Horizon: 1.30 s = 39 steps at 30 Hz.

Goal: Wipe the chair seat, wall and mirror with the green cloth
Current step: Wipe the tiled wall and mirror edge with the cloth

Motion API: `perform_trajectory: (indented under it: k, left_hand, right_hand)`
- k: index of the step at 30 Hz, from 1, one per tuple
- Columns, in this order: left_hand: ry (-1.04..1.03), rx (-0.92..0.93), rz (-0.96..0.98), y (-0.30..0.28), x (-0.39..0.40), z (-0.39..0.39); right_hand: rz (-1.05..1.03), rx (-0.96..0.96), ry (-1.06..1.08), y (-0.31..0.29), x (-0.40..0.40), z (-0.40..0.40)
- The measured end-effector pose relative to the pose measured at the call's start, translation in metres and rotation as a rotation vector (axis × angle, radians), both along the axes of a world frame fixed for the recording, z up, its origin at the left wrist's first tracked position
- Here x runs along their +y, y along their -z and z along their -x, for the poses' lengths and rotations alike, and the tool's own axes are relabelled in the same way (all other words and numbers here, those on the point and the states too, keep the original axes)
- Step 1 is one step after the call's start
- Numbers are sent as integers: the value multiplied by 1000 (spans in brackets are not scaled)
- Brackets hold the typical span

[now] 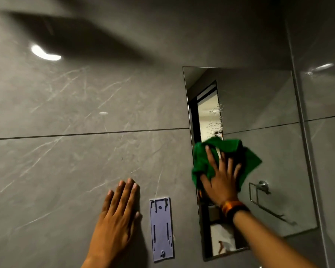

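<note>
A frameless mirror point(259, 113) hangs on the grey marble-look tiled wall point(75, 105) at the right. My right hand point(220, 180) presses the crumpled green cloth point(251, 161) flat against the mirror's lower left part, fingers spread over it. Water spots show on the glass just above the cloth. My left hand point(116, 217) rests flat on the wall left of the mirror, fingers together, holding nothing. The chair is out of view.
A pale purple plastic mounting plate point(161, 229) is fixed to the wall between my hands. The mirror reflects a chrome towel holder point(263, 198) and a doorway. A wall corner runs down the far right.
</note>
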<state>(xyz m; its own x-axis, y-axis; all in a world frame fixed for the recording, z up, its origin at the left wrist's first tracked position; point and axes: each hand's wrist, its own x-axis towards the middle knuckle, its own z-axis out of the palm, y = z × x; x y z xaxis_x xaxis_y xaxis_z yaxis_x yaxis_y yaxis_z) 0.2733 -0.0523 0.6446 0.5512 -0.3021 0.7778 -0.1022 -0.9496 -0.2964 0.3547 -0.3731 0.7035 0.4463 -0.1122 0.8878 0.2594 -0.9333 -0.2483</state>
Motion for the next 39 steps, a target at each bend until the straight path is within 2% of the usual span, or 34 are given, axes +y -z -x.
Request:
perform_trajectory:
  k: [5,9,12,14,18,23,26,29,32,36,39]
  left_hand:
    - [-2,-48,-34,2,2,-9]
    - [-17,-80,-1,3,-7,-8]
    - [-70,-71,8,4,-10,-5]
    - [-99,-75,-15,5,-7,-5]
    - [-136,-80,-43,4,-6,-7]
    - [-145,-122,-19,11,-4,-15]
    - [-138,-111,-25,12,1,-19]
    - [-121,-114,-25,16,3,-23]
    - [-100,-115,-25,15,4,-24]
    - [-72,-117,-24,15,3,-24]
    - [-53,-121,-19,14,2,-23]
  right_hand:
    - [-9,-177,9,-173,9,-11]
    - [-32,-208,-15,-269,12,-14]
    - [51,-238,-9,-280,-7,-21]
    - [35,-250,11,-276,-36,-29]
    - [-260,-201,50,-271,-128,-50]
    - [-463,-168,44,-263,-215,-70]
    - [-512,-202,59,-231,-224,-75]
    - [-531,-261,21,-166,-234,-76]
    - [-562,-232,30,-62,-244,-73]
    - [-645,-61,62,101,-237,-57]
    - [-730,26,102,169,-215,-47]
